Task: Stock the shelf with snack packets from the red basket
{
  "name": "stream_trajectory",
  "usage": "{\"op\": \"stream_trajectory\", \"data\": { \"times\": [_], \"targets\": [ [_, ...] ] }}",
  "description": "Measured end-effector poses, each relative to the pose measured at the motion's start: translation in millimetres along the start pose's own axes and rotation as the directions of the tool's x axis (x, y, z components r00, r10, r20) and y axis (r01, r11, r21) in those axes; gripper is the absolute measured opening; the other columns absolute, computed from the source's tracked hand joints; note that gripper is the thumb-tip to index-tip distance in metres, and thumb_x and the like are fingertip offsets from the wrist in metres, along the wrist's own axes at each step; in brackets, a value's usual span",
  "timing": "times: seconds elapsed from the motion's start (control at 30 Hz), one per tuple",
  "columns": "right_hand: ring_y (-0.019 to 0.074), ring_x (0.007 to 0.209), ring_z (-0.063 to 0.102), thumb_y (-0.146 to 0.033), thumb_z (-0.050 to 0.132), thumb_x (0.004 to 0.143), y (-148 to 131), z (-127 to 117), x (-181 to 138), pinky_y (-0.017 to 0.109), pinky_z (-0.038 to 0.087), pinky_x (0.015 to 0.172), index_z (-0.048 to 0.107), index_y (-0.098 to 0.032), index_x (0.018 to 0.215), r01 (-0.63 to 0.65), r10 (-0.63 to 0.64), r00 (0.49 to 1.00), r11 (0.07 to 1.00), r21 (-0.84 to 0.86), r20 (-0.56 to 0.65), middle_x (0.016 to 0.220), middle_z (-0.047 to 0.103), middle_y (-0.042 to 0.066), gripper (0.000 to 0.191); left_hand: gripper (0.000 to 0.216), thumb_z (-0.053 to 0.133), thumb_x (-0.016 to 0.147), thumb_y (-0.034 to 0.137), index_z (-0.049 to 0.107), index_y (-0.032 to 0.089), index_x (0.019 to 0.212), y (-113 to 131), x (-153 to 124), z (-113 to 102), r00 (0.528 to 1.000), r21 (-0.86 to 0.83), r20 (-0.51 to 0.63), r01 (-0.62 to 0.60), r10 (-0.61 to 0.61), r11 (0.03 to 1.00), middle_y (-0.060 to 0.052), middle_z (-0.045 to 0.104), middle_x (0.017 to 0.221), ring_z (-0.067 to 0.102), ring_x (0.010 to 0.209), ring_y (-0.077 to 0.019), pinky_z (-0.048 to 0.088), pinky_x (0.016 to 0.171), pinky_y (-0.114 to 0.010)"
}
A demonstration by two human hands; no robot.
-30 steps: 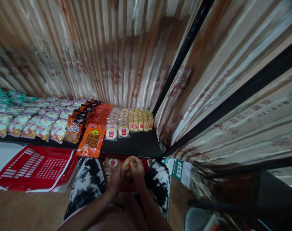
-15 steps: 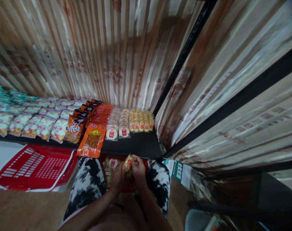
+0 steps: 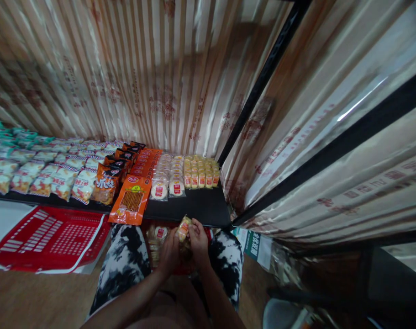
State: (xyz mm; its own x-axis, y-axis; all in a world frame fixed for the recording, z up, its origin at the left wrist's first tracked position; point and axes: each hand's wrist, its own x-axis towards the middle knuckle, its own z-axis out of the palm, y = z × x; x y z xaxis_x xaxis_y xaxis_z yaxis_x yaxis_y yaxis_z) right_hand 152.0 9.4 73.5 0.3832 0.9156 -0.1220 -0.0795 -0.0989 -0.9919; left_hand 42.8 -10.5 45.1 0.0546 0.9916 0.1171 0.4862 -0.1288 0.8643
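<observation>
One packet sits between left hand and right hand, both pinching it, with the shelf just beyond; probably light, soft, slick-wrapped and crushable, it suits a gentle grip at its sides.

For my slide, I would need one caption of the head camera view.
Left hand and right hand hold a small yellow packet before a black shelf bearing rows of packaged snacks.
</observation>
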Motion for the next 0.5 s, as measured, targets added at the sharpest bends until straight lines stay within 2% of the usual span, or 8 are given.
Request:
{"op": "stream_trajectory", "data": {
  "times": [0.27,0.5],
  "targets": [
    [0.0128,0.056,0.057,-0.047,0.063,0.065,-0.4,0.5,4.0,0.023,0.043,0.049,0.054,-0.015,0.103,-0.102,0.096,0.994,0.987,0.127,0.048,0.069,0.063,0.001,0.05,0.042,0.021,0.089,0.029,0.052,0.015,0.114,16.5,8.2,-7.0,0.981,-0.119,0.013,0.193,-0.193,0.974,-0.013,0.059,0.115,0.054,0.108,-0.0213,0.04,0.094,-0.038],
    [0.0114,0.053,0.053,-0.048,0.064,0.064,-2.0,-1.7,5.0,0.023,0.041,0.049,0.054,-0.014,0.104,-0.105,0.101,0.994,0.988,0.11,0.041,0.06,0.056,-0.003,0.054,0.037,0.026,0.088,0.033,0.052,0.017,0.109,27.0,11.6,-12.2,0.967,-0.23,0.022,0.252,-0.254,0.94,-0.01,0.062,0.107,0.058,0.099,-0.0204,0.043,0.087,-0.035]
  ]
}}
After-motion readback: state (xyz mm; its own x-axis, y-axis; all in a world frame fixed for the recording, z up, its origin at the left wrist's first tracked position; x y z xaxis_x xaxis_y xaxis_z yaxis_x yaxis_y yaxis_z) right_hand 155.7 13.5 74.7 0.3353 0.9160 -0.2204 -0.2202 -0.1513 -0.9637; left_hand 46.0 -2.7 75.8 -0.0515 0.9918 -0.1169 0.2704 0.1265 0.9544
